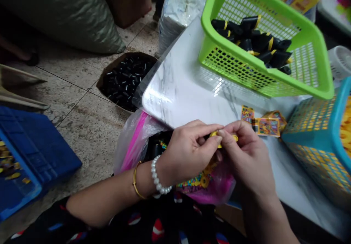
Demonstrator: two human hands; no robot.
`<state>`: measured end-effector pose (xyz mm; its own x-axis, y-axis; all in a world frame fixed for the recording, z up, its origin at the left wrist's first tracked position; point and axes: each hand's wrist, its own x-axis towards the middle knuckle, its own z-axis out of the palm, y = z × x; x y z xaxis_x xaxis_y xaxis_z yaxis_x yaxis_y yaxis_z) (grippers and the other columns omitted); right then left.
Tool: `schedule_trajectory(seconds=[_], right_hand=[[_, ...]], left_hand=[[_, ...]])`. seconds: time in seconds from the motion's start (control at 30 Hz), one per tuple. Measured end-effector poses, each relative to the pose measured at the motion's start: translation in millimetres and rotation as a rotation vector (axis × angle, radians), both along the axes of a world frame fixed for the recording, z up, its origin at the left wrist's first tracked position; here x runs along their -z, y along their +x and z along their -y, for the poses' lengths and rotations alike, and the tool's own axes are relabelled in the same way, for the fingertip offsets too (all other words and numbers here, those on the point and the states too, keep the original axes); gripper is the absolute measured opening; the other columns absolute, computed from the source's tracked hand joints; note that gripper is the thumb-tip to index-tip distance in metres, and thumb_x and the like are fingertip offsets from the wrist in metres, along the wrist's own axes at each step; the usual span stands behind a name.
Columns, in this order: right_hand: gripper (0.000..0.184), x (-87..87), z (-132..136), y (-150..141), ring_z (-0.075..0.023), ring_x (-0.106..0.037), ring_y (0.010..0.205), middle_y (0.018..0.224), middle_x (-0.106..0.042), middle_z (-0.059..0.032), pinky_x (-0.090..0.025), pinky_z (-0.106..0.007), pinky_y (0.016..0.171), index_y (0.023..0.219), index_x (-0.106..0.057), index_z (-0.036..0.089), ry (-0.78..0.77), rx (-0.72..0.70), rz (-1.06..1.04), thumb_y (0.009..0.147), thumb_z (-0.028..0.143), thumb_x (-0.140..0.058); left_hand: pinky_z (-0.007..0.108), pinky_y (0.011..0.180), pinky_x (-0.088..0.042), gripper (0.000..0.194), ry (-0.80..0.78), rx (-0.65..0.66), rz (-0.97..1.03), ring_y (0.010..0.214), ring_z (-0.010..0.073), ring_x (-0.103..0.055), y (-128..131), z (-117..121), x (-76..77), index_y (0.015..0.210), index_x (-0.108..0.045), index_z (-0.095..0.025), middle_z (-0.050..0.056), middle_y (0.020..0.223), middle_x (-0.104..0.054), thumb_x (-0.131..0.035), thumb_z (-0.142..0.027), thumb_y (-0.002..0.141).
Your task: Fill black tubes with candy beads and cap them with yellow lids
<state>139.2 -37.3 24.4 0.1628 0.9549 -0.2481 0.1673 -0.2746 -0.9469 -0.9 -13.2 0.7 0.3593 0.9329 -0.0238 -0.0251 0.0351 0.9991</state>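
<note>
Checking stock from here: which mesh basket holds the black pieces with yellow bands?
The lime-green mesh basket on the far side of the marble-patterned tabletop; the teal mesh basket at right holds yellow pieces instead.

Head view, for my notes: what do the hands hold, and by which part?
The left hand and right hand pinch a small yellow piece at its edges; fingers hide most of it.

Bright, even indoor light here, with a hot white glare across the marble counter (175,94)! Shadows stay soft, the frame edges bow outward, and the fingers (208,127) look slightly blurred.
</note>
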Motion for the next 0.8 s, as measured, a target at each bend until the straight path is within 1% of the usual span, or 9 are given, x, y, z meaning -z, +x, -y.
schedule_trajectory(seconds=[0.13, 0.2, 0.3, 0.33, 0.43, 0.5, 0.53, 0.67, 0.8], right_hand=[[0.023, 3.1, -3.0, 3.5, -0.005, -0.042, 0.04, 0.055, -0.046, 0.0083, -0.033, -0.015, 0.038, 0.086, -0.05, 0.022, -0.031, -0.027, -0.055, 0.086, 0.039, -0.065], [0.025, 5.9, -3.1, 4.4, -0.0048, -0.041, 0.04, 0.055, -0.046, 0.0083, -0.032, -0.015, 0.038, 0.086, -0.05, 0.021, -0.054, -0.038, -0.065, 0.086, 0.041, -0.065], [0.028, 9.2, -1.9, 6.0, -0.0051, -0.045, 0.046, 0.06, -0.051, 0.006, -0.036, -0.015, 0.041, 0.082, -0.051, 0.02, -0.008, -0.003, -0.056, 0.084, 0.043, -0.067], [0.029, 9.4, -1.0, 7.3, -0.0059, -0.047, 0.047, 0.06, -0.051, 0.0056, -0.038, -0.016, 0.042, 0.083, -0.052, 0.02, 0.0, -0.008, -0.097, 0.084, 0.045, -0.066], [0.033, 7.1, 1.8, 16.7, -0.0106, -0.055, 0.049, 0.061, -0.056, 0.0027, -0.043, -0.019, 0.041, 0.094, -0.058, 0.019, -0.07, -0.059, -0.326, 0.087, 0.051, -0.058], [0.034, 4.4, 1.6, 27.0, -0.0124, -0.059, 0.052, 0.068, -0.062, -0.0014, -0.044, -0.02, 0.041, 0.098, -0.061, 0.016, -0.155, -0.083, -0.43, 0.087, 0.049, -0.058], [0.032, 3.3, 0.5, 32.6, -0.0117, -0.059, 0.052, 0.071, -0.063, -0.0025, -0.043, -0.019, 0.04, 0.095, -0.063, 0.015, -0.191, -0.091, -0.446, 0.085, 0.045, -0.062], [0.026, 1.2, -10.3, 49.0, -0.0061, -0.051, 0.043, 0.065, -0.064, -0.0006, -0.038, -0.016, 0.038, 0.077, -0.061, 0.014, -0.233, -0.187, -0.414, 0.08, 0.037, -0.071], [0.031, -3.5, -25.2, 45.1, -0.0083, -0.053, 0.045, 0.06, -0.061, 0.0018, -0.037, -0.016, 0.039, 0.078, -0.056, 0.016, -0.266, -0.339, -0.316, 0.076, 0.041, -0.074]], left_hand=[[0.016, 0.052, -0.051, 0.026, 0.05, -0.053, -0.025, 0.058, 0.0064, -0.059, 3.5, 5.3, 7.2, 0.112, -0.065, -0.013, 0.006, 0.09, -0.067, -0.054, -0.026, 0.092], [0.016, 0.051, -0.051, 0.029, 0.111, -0.055, -0.035, 0.055, 0.0059, -0.058, 2.3, 9.5, 10.7, 0.113, -0.061, -0.012, 0.006, 0.089, -0.067, -0.058, -0.029, 0.089], [0.018, 0.056, -0.054, 0.051, 0.217, -0.034, -0.066, 0.059, 0.0067, -0.059, 0.0, 12.4, 14.0, 0.124, -0.054, -0.016, 0.006, 0.097, -0.067, -0.073, -0.031, 0.079], [0.019, 0.059, -0.055, 0.053, 0.247, -0.037, -0.071, 0.062, 0.0073, -0.061, -0.5, 12.6, 14.7, 0.126, -0.053, -0.018, 0.006, 0.101, -0.066, -0.073, -0.029, 0.078], [0.022, 0.066, -0.057, 0.035, 0.316, -0.065, -0.076, 0.068, 0.0088, -0.062, -1.1, 12.4, 17.2, 0.121, -0.059, -0.02, 0.007, 0.103, -0.066, -0.064, -0.024, 0.086], [0.024, 0.067, -0.057, 0.032, 0.356, -0.075, -0.079, 0.069, 0.0092, -0.062, -0.9, 12.4, 19.7, 0.119, -0.061, -0.019, 0.008, 0.105, -0.067, -0.061, -0.023, 0.088], [0.024, 0.067, -0.057, 0.032, 0.375, -0.082, -0.082, 0.068, 0.009, -0.061, -0.6, 12.6, 21.1, 0.12, -0.061, -0.018, 0.008, 0.106, -0.066, -0.061, -0.024, 0.088], [0.025, 0.065, -0.057, 0.033, 0.453, -0.124, -0.073, 0.067, 0.0091, -0.059, 0.7, 12.5, 26.2, 0.119, -0.061, -0.015, 0.011, 0.106, -0.067, -0.062, -0.026, 0.088], [0.023, 0.062, -0.055, 0.033, 0.45, -0.132, -0.071, 0.064, 0.0084, -0.058, 1.9, 10.8, 28.2, 0.114, -0.064, -0.014, 0.008, 0.1, -0.068, -0.069, -0.023, 0.082]])
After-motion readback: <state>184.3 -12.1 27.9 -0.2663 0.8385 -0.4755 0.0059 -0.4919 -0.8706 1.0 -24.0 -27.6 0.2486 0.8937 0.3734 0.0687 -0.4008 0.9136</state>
